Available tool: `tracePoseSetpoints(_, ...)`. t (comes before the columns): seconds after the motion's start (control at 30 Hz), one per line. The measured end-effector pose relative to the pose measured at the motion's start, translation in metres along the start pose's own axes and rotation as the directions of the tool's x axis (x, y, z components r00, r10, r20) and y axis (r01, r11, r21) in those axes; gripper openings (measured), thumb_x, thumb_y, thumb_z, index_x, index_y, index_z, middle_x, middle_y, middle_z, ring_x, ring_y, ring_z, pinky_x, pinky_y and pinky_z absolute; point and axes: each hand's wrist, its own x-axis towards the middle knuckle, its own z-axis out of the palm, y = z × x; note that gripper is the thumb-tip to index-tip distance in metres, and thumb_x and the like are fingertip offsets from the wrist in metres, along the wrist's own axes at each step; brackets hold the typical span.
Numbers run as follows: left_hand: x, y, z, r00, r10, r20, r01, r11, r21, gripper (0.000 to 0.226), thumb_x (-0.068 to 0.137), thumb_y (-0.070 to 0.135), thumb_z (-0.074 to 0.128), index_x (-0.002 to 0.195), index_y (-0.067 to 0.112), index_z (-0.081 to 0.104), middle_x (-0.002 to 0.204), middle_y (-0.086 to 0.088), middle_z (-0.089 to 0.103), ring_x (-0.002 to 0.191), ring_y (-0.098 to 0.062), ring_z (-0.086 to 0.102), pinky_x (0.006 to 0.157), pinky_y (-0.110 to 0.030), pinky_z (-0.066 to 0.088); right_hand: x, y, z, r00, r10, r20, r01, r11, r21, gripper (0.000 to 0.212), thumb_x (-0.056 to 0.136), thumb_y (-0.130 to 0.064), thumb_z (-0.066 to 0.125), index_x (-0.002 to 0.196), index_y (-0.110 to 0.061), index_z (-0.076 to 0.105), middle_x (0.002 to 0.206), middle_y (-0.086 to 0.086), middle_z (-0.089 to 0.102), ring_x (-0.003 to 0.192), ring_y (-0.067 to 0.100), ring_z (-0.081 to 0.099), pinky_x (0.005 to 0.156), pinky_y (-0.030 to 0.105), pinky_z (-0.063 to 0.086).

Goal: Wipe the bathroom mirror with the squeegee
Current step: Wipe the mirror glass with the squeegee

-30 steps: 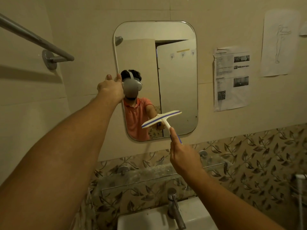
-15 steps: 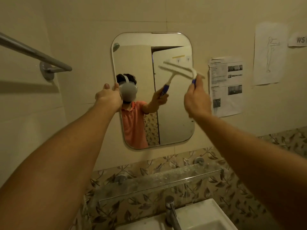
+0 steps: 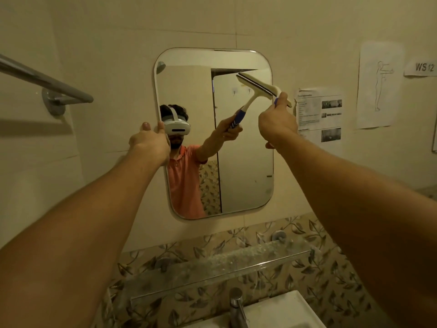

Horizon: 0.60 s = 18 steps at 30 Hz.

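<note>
Mirror [image 3: 246, 181]: a rounded rectangle fixed to the tiled wall, above a glass shelf [image 3: 212, 263], a tap [image 3: 236, 304] and a basin [image 3: 283, 311].

Head view, the only one. The squeegee [image 3: 262, 87] sits in the mirror's upper right corner. Its blade is tilted, the left end higher, and its right end juts past the glass edge toward the papers [image 3: 319, 114] taped beside it. It seems to lie on the glass, since blade and reflection meet, though contact cannot be confirmed.

The right hand [image 3: 276, 124] is closed round the squeegee's handle; only a sliver of blue grip shows above the knuckles. The left hand [image 3: 150, 145] holds the mirror's left edge at mid height, fingertips curled at the rim, apparently steadying it.

The step looks like the start of a stroke from the top right. The next move probably calls for squaring the blade so its full length lies within the glass, then pulling it down or across under even pressure. The left hand should stay clear of the path.
</note>
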Motion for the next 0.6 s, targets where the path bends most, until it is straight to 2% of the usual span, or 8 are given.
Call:
tracePoseSetpoints(0.13,0.005,0.0,0.006,1.0,-0.005,-0.006,0.005,1.0,0.016,0.089,0.1,0.036,0.05,0.157,0.016,-0.016,0.163,-0.024,-0.001,0.151,-0.037,0.01,0.1,-0.05,0.045,-0.008,0.013,0.013,0.999,-0.032,0.002,0.032,0.999,-0.033,0.058,0.11,-0.029,0.031,0.159,-0.039,0.001,0.108,0.008,0.055,0.077,0.022,0.06,0.037,0.028,0.041)
tracePoseSetpoints(0.2,0.006,0.0,0.007,1.0,-0.003,-0.004,0.003,1.0,0.018,0.088,0.101,0.035,0.048,0.157,0.015,-0.016,0.163,-0.025,-0.002,0.151,-0.038,0.011,0.099,-0.05,0.045,-0.018,0.019,0.02,1.0,-0.026,0.011,0.026,0.998,-0.051,0.06,0.11,-0.029,0.031,0.159,-0.04,-0.002,0.102,0.009,0.056,0.075,0.023,0.061,0.04,0.031,0.047)
tracePoseSetpoints(0.27,0.005,0.0,0.005,1.0,-0.007,0.001,0.007,1.0,0.016,0.088,0.1,0.034,0.049,0.157,0.015,-0.016,0.163,-0.025,-0.002,0.15,-0.039,0.015,0.101,-0.05,0.045,-0.03,0.026,0.027,0.999,-0.027,0.023,0.028,0.997,-0.068,0.063,0.109,-0.029,0.031,0.159,-0.04,-0.006,0.09,0.009,0.056,0.077,0.026,0.063,0.056,0.042,0.06)
tracePoseSetpoints(0.33,0.003,0.001,0.004,1.0,-0.006,0.005,0.005,1.0,0.008,0.089,0.1,0.034,0.051,0.157,0.016,-0.015,0.163,-0.025,-0.001,0.147,-0.039,0.023,0.101,-0.049,0.045,-0.041,0.033,0.033,0.998,-0.046,0.037,0.049,0.995,-0.087,0.065,0.108,-0.028,0.031,0.16,-0.038,-0.008,0.086,0.009,0.057,0.078,0.028,0.065,0.07,0.049,0.063)
tracePoseSetpoints(0.47,0.003,0.002,0.003,1.0,-0.007,-0.009,0.007,1.0,-0.005,0.088,0.1,0.038,0.051,0.158,0.018,-0.012,0.162,-0.026,0.003,0.141,-0.04,0.033,0.099,-0.05,0.046,-0.064,0.05,0.045,0.995,-0.071,0.072,0.079,0.99,-0.114,0.065,0.108,-0.028,0.031,0.159,-0.038,-0.009,0.082,0.009,0.058,0.071,0.026,0.063,0.067,0.05,0.063)
tracePoseSetpoints(0.6,0.001,0.003,0.0,1.0,-0.009,-0.008,0.009,1.0,-0.004,0.092,0.098,0.04,0.054,0.158,0.018,-0.013,0.163,-0.025,0.001,0.147,-0.038,0.022,0.103,-0.051,0.043,-0.085,0.072,0.055,0.991,-0.083,0.102,0.098,0.984,-0.148,0.065,0.108,-0.033,0.029,0.159,-0.039,-0.01,0.081,0.009,0.058,0.069,0.024,0.061,0.067,0.046,0.061)
